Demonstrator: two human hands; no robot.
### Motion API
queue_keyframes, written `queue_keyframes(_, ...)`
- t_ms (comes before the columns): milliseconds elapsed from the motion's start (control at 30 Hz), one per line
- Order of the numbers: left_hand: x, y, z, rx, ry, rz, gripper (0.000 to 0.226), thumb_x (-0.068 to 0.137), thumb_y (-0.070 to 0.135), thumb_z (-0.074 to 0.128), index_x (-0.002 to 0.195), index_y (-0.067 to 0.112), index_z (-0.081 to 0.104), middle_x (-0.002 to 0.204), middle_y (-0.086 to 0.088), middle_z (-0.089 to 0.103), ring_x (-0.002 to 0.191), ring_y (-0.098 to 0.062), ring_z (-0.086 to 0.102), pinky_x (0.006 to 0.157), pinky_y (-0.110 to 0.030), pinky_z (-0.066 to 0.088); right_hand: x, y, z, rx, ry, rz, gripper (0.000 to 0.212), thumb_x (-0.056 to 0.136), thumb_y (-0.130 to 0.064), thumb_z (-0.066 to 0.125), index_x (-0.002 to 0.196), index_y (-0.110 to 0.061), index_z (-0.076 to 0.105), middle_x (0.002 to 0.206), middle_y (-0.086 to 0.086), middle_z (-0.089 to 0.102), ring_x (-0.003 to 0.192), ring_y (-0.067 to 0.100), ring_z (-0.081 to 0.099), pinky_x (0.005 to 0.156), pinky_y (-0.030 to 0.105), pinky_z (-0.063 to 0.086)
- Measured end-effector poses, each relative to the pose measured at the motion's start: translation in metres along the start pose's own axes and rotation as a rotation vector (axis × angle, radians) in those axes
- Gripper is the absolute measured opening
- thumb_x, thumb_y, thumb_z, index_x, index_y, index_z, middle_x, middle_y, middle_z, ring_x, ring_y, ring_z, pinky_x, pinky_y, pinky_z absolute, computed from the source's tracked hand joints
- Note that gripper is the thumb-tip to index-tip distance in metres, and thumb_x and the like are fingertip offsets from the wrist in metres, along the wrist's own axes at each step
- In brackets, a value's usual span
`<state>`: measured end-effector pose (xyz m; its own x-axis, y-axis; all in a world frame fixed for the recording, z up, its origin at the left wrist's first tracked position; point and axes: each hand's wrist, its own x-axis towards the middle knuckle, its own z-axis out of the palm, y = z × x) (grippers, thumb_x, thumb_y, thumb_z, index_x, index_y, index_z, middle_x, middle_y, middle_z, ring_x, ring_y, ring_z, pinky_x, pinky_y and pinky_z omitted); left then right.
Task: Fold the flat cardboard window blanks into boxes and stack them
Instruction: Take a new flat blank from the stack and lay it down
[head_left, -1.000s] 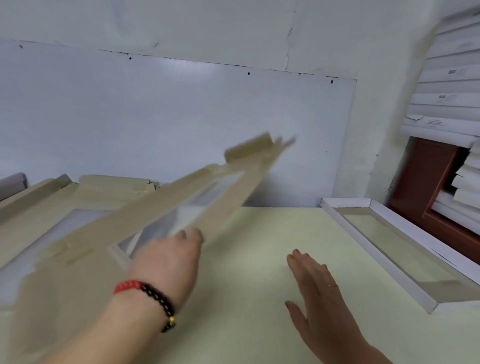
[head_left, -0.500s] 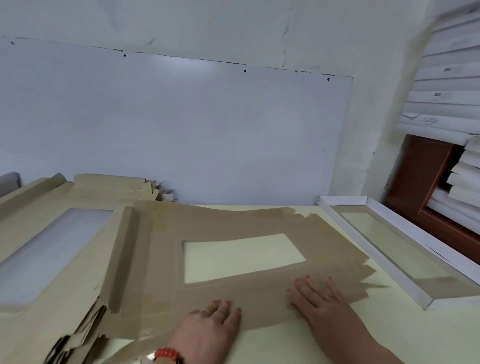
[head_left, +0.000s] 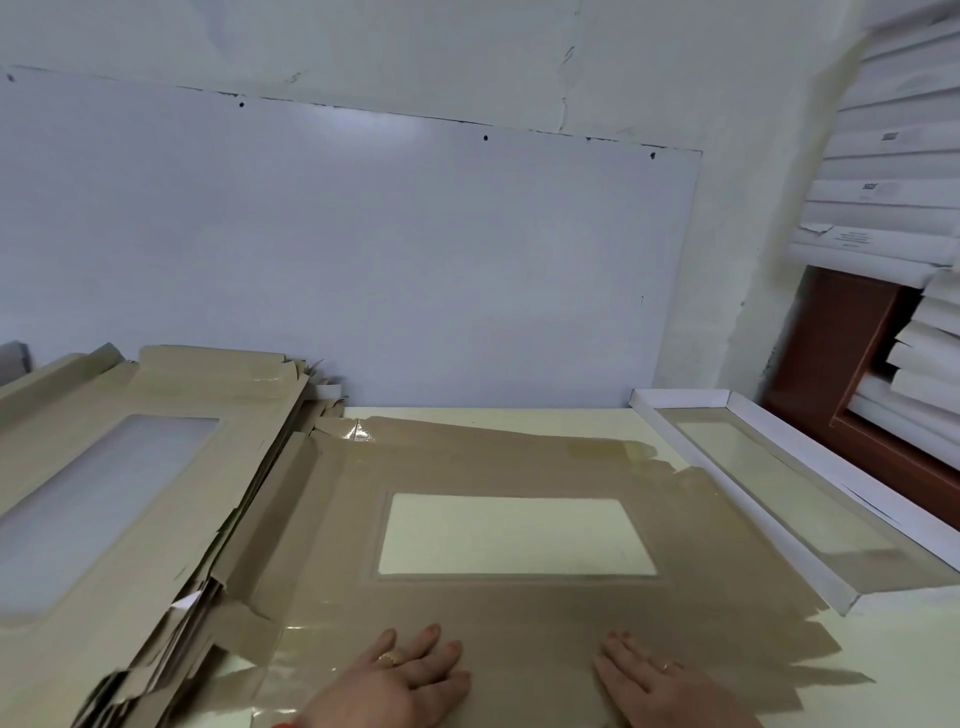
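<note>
A flat brown cardboard blank (head_left: 519, 613) with a clear rectangular window lies spread on the pale table (head_left: 519, 415) in front of me. My left hand (head_left: 400, 680) rests flat on its near edge, fingers straight. My right hand (head_left: 660, 686) lies flat on the same edge, a little to the right. A thick pile of more flat window blanks (head_left: 104, 493) sits at the left, its edge touching the spread blank. A folded white window box (head_left: 789, 488) stands on the table at the right.
A white board (head_left: 337, 249) leans against the wall behind the table. Stacked white boxes (head_left: 893, 171) rise at the upper right, beside a brown wooden frame (head_left: 841, 364). The spread blank's right flaps reach the folded box.
One second ago my left hand was swinging a blank through the air. It now lies flat on the table. Both hands have slid back to its near edge.
</note>
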<state>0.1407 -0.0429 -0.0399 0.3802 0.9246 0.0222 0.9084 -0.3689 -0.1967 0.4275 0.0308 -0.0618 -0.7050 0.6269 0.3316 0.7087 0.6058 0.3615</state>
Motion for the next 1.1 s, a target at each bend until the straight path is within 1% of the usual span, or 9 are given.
queue_keyframes(100,0.016,0.013,-0.005,-0.265,0.094,0.053,0.030,0.098,0.036,0.040,0.115,0.039,0.065,0.147,0.008,0.042,0.136,-0.008,0.040,0.109,-0.017,0.029,0.018,-0.027,-0.007,0.074,0.075,-0.148,0.078,0.102,-0.028,-0.006,0.119,-0.008,0.067,0.155,0.018,0.027,0.146,0.015,-0.010,0.109,0.013,0.008)
queue_keyframes(200,0.040,0.036,-0.003,-0.398,0.173,-0.120,0.046,0.097,0.026,0.035,0.137,0.006,0.045,0.157,-0.011,0.020,0.143,-0.017,0.027,0.113,-0.015,0.021,0.043,-0.052,-0.027,0.364,0.028,-0.024,0.059,0.103,-0.027,0.022,0.091,-0.011,0.078,0.111,0.003,0.071,0.127,0.003,0.046,0.102,0.008,0.020)
queue_keyframes(333,0.042,0.039,0.019,-0.195,0.240,-0.277,0.088,0.083,0.038,0.034,0.149,0.003,-0.014,0.153,-0.011,-0.029,0.146,-0.023,-0.016,0.116,-0.031,-0.003,0.057,-0.066,-0.018,0.399,-0.168,-0.015,0.048,0.094,-0.042,0.035,0.131,-0.022,0.060,0.140,-0.007,0.050,0.129,0.007,0.049,0.107,0.014,0.013)
queue_keyframes(400,0.031,0.033,0.029,-0.214,0.139,-0.234,0.089,0.085,0.054,0.027,0.151,0.004,-0.007,0.158,-0.008,-0.019,0.146,-0.021,-0.017,0.115,-0.033,-0.006,0.054,-0.059,-0.014,0.326,-0.317,-0.016,0.057,0.095,-0.055,0.018,0.123,-0.034,0.063,0.128,-0.015,0.061,0.131,0.005,0.044,0.107,0.027,0.009)
queue_keyframes(500,0.018,0.020,0.028,-0.277,-0.087,-0.284,0.081,0.085,0.069,0.022,0.136,0.013,0.052,0.151,-0.002,0.038,0.139,-0.010,0.035,0.113,-0.028,-0.011,0.045,-0.036,-0.004,0.218,-0.379,0.017,0.057,0.086,-0.065,0.025,0.117,-0.039,0.065,0.125,-0.017,0.063,0.129,0.004,0.046,0.113,0.030,-0.001)
queue_keyframes(600,0.012,-0.012,0.036,-0.248,-0.028,-0.428,0.092,0.084,0.077,0.017,0.154,0.019,0.007,0.160,0.002,-0.008,0.148,-0.013,-0.002,0.110,-0.028,-0.021,0.031,-0.001,-0.001,0.250,-0.590,0.141,0.060,0.080,-0.065,0.036,0.123,-0.035,0.065,0.134,-0.017,0.055,0.136,0.003,0.033,0.112,0.024,-0.010)
queue_keyframes(733,-0.004,-0.039,0.045,-0.200,-0.112,-0.521,0.098,0.077,0.083,0.003,0.153,0.022,-0.010,0.159,0.006,-0.018,0.145,-0.009,-0.017,0.116,-0.033,-0.012,0.003,0.056,0.026,0.291,-0.405,0.296,0.064,0.098,-0.059,0.017,0.152,-0.035,-0.009,0.150,-0.021,-0.026,0.140,0.001,-0.023,0.109,0.025,-0.023)
queue_keyframes(900,-0.016,-0.054,0.042,-0.246,-0.118,-0.609,0.128,0.043,0.091,-0.024,0.152,0.024,-0.012,0.158,0.010,-0.019,0.144,-0.006,-0.015,0.118,-0.032,-0.009,-0.027,0.097,0.035,0.293,-0.450,0.432,0.064,0.099,-0.056,0.013,0.142,-0.029,-0.026,0.155,-0.018,-0.023,0.137,-0.003,-0.024,0.116,0.029,-0.010)
queue_keyframes(1100,-0.027,-0.059,0.028,-0.226,-0.264,-0.518,0.140,0.037,0.102,-0.006,0.150,0.020,-0.020,0.157,0.002,-0.023,0.145,-0.013,-0.018,0.117,-0.032,-0.009,-0.046,0.111,0.032,0.272,-0.485,0.557,0.069,0.097,-0.061,0.012,0.150,-0.028,-0.017,0.157,-0.014,-0.021,0.140,-0.002,-0.019,0.118,0.031,-0.007)
